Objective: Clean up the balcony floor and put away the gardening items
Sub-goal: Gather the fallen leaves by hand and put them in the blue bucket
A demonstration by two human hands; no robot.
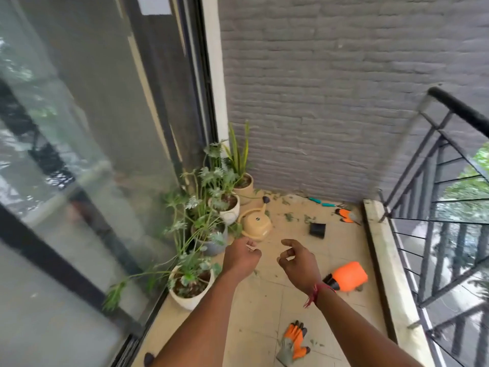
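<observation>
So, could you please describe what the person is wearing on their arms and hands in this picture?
Both forearms are bare, with no sleeves in view, and neither hand wears a glove. The left hand has no visible jewellery. The right hand has a red thread bracelet tied at the wrist, with loose ends hanging down. No rings or watch can be made out.

- Left hand (242, 254) and right hand (297, 259) held out over tiled floor (264, 300), fingers loosely curled, holding nothing.
- Watering can (256, 226) beside row of potted plants (195, 274) along glass door (79, 154).
- Orange spray bottle (348, 276) lying on its side; gloves (295, 340) nearer the camera.
- Small black pot (317, 229) and pruning shears (346, 215) near brick wall (330, 102); leaf scraps scattered.
</observation>
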